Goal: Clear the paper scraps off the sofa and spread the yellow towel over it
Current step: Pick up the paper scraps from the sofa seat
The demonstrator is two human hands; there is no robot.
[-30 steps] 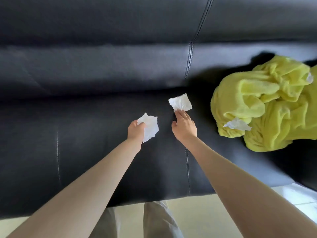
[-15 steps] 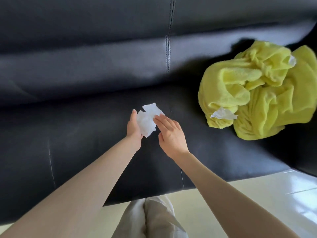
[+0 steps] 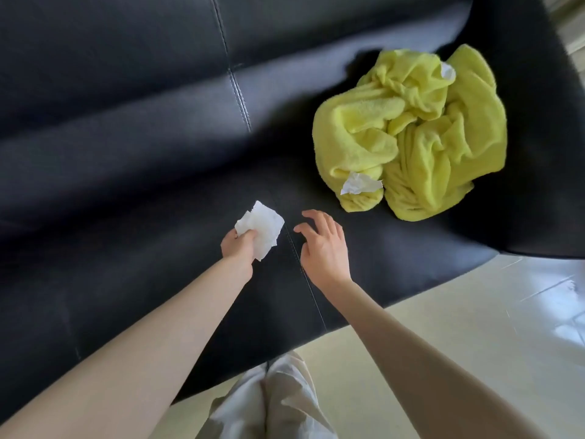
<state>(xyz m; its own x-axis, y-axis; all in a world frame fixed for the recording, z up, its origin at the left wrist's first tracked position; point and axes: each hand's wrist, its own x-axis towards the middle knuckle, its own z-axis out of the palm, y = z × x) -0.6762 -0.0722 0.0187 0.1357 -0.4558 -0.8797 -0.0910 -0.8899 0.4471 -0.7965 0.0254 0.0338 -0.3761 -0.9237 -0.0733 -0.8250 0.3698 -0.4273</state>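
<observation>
- At centre frame, the left hand [image 3: 238, 243] grips a wad of white paper scraps [image 3: 261, 228], fingers curled round its lower edge; the wad sticks up and to the right of the fist, above the seat.
- Just right of it, the right hand [image 3: 323, 248] hovers over the seat with fingers spread and lightly bent, holding nothing. It is close to the wad but not touching it.
- Both hands sit either side of a stitched seam [image 3: 304, 274] that runs down the seat cushion.
- The black sofa [image 3: 126, 153] fills the upper and left parts of the frame; its surface looks like smooth leather, with blur toward the upper left.
- At upper right, the yellow towel [image 3: 411, 134] lies in a crumpled heap on the seat, not spread out, well apart from both hands.
- 1 crumpled paper scrap [image 3: 361, 183] rests on the lower left fold of the towel, nearest the right hand.
- A 2nd small white scrap [image 3: 448, 71] sits at the top right of the heap, partly tucked between folds.
- At lower right, a pale glossy tiled floor [image 3: 474, 312] meets the front edge of the sofa.
- At bottom centre, the person's legs in light trousers [image 3: 269, 403] stand against the sofa front.
</observation>
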